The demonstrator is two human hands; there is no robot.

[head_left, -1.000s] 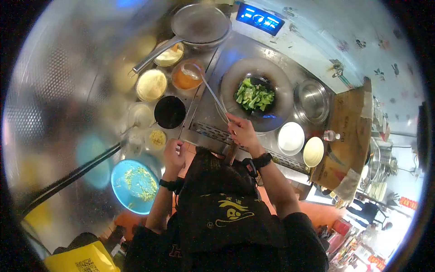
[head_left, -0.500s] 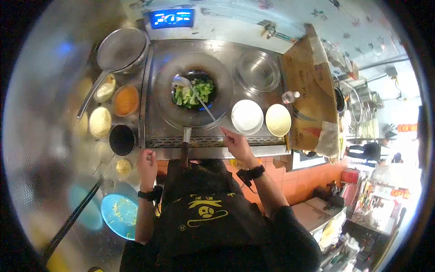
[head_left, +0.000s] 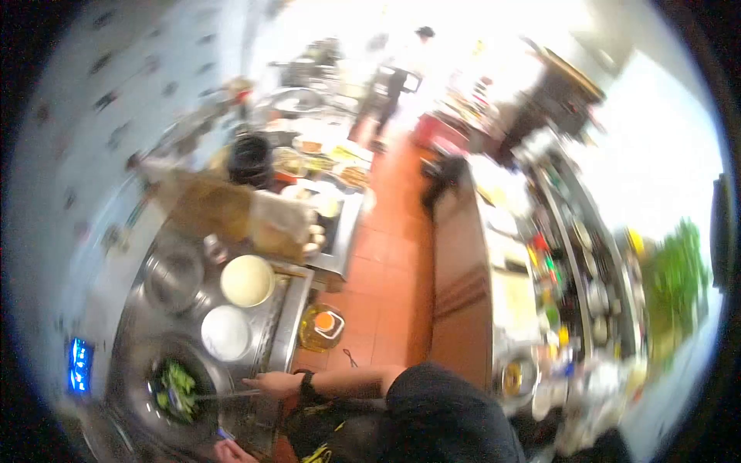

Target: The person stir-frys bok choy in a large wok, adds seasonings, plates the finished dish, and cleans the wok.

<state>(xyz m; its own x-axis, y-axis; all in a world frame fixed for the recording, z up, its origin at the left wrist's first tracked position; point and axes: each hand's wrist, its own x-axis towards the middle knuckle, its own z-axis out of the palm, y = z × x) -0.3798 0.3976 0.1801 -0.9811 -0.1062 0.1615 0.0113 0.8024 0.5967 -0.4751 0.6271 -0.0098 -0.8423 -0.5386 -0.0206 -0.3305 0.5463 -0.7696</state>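
Note:
The wok (head_left: 131, 386) sits on the stove at the lower left, with chopped green vegetables (head_left: 176, 386) in its bowl. My right hand (head_left: 276, 383) is closed around the ladle's long handle (head_left: 231, 395), and the ladle's head lies among the greens. At the bottom edge my left hand (head_left: 231, 452) is partly cut off and blurred; it appears closed on the wok handle (head_left: 221, 434). Beside the wok stand a white bowl (head_left: 225, 333) and a cream-coloured bowl (head_left: 247, 281).
A metal basin (head_left: 174, 278) and a small clear bottle (head_left: 214, 248) stand behind the bowls, near a cardboard sheet (head_left: 208, 212). An oil container (head_left: 320, 328) is on the tiled floor (head_left: 394, 270). A counter (head_left: 509, 301) runs along the right. Another person (head_left: 397, 81) stands far back.
My view has swung right, so the wok now appears at lower left. My left hand has moved from the stove's edge to the wok handle. The right hand keeps hold of the ladle.

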